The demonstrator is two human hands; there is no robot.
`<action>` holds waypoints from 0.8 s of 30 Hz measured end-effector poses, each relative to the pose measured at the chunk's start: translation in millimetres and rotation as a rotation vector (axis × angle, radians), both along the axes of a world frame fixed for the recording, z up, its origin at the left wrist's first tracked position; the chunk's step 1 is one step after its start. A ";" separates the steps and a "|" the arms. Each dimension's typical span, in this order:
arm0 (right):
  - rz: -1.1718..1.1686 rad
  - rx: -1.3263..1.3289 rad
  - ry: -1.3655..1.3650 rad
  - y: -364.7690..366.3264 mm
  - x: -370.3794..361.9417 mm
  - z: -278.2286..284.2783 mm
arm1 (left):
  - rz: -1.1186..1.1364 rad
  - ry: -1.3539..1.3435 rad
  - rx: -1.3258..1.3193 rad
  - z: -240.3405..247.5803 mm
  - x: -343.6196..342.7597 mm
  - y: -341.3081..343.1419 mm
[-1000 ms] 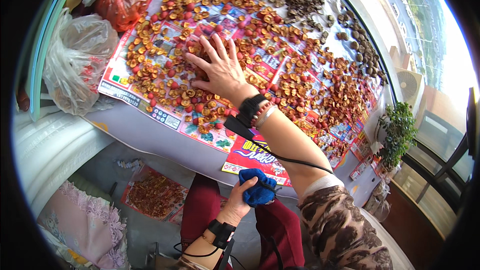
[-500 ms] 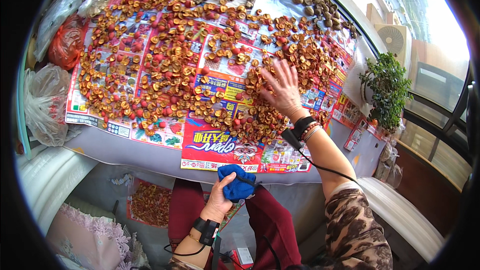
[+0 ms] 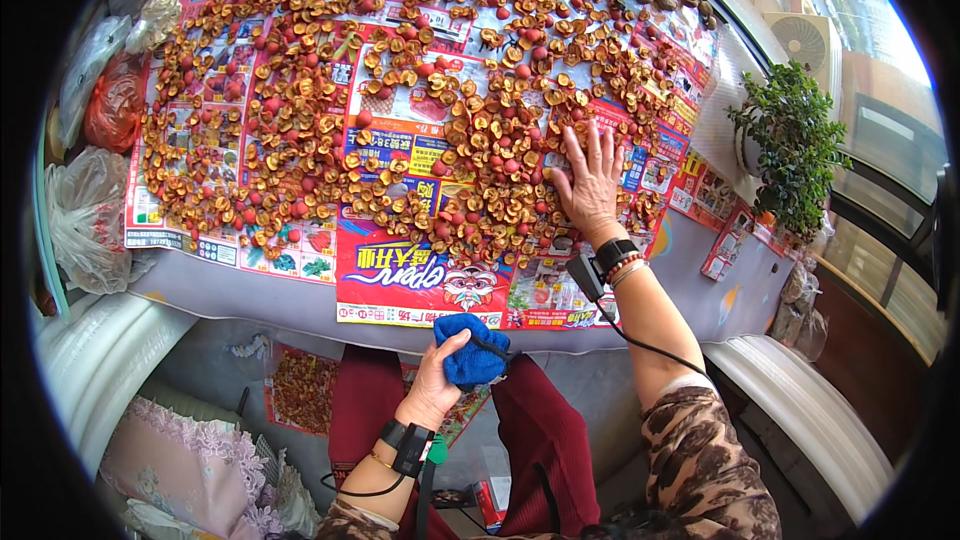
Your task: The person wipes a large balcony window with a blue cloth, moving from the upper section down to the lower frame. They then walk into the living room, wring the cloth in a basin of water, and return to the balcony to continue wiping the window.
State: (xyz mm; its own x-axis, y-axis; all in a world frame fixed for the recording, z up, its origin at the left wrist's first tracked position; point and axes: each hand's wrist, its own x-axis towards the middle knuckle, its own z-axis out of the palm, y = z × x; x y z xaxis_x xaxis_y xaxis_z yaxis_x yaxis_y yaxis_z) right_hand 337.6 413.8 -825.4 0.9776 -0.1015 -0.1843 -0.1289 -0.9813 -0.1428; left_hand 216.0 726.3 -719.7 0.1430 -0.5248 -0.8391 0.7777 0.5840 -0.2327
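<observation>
Colourful printed flyers (image 3: 400, 270) cover the table; clear plastic bags (image 3: 85, 220) sit left.

Daylit room w/ windows (image 3: 880, 190) at right, potted plant (image 3: 790, 145) on sill, grey-covered table (image 3: 250, 290).

Desk (image 3: 250, 295): near edge bare grey strip, open along its width. Flyers (image 3: 400, 275): near margin uncovered. Fruit slices (image 3: 300, 140): dense cover from left to right and to the far edge, with few gaps. Plastic bags (image 3: 85, 210): block the left edge. Potted plant (image 3: 790, 145): blocks the right side. Right hand (image 3: 588, 185): flat on the slices, right of centre. Left hand (image 3: 440, 385): below the desk edge, gripping a blue cloth (image 3: 472, 352).
</observation>
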 end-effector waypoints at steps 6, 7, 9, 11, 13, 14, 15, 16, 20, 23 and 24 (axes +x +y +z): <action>0.444 0.135 -0.025 42.0 -16.9 15.2 | -0.025 0.002 0.030 -8.2 -8.1 -6.7; 0.532 0.177 -0.012 45.8 -11.6 14.4 | -0.020 -0.022 0.018 -9.8 -9.2 -7.6; 0.354 0.076 -0.047 42.1 10.9 10.7 | -0.054 0.016 0.060 -11.8 -12.7 -9.9; 0.205 0.096 -0.126 37.9 35.1 8.6 | -0.063 0.023 0.052 -13.7 -14.9 -11.5; 0.143 0.143 -0.221 45.7 53.3 6.4 | -0.080 0.001 0.051 -14.5 -16.9 -14.0; 0.095 0.145 -0.238 55.6 59.4 4.5 | -0.089 0.002 0.051 -14.5 -17.6 -15.0; 0.080 0.182 -0.250 67.1 63.6 2.1 | -0.085 -0.009 0.029 -13.8 -18.5 -15.8; 0.182 0.168 -0.215 78.6 63.2 1.2 | -0.085 0.004 0.020 -13.4 -18.7 -16.0; 0.317 0.176 -0.168 93.6 60.2 -1.3 | -0.046 0.014 0.054 -11.2 -17.5 -17.3; 0.016 0.073 -0.143 83.5 51.4 3.2 | -0.050 0.020 0.083 -9.4 -16.2 -13.8; 0.094 0.059 -0.134 82.6 48.1 5.9 | -0.036 0.024 0.071 -8.6 -15.7 -12.4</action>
